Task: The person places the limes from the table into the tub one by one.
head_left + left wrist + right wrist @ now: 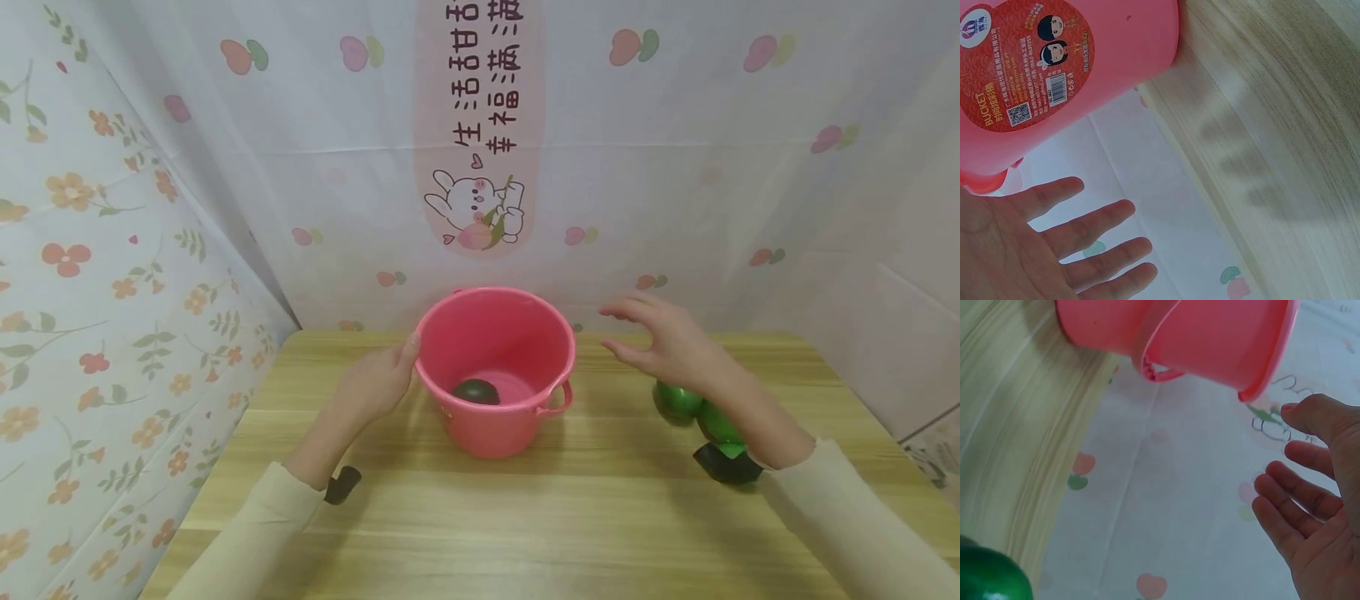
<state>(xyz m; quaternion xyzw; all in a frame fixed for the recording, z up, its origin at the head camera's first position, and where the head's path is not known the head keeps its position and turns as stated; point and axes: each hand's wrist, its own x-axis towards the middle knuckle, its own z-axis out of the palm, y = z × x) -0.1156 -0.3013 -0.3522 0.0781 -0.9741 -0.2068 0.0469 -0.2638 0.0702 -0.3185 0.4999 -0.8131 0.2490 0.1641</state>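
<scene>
A pink plastic bucket (491,433) stands upright on the wooden table, its handle (557,402) hanging at the right side. Inside lies a dark green, rounded object (476,392), partly hidden by the near rim. My left hand (378,379) is at the bucket's left side, thumb at the rim; in the left wrist view its fingers (1094,228) are straight and spread. To the right of the bucket, my right hand (667,337) hovers in the air with relaxed fingers, holding nothing. Shiny green balls (678,402) sit below the right wrist, partly covered by the forearm.
The light wooden table (480,525) ends at a patterned white cloth (337,167) hanging behind it. A floral cloth (112,333) hangs along the left side. Dark pieces (342,485) show at both wrists.
</scene>
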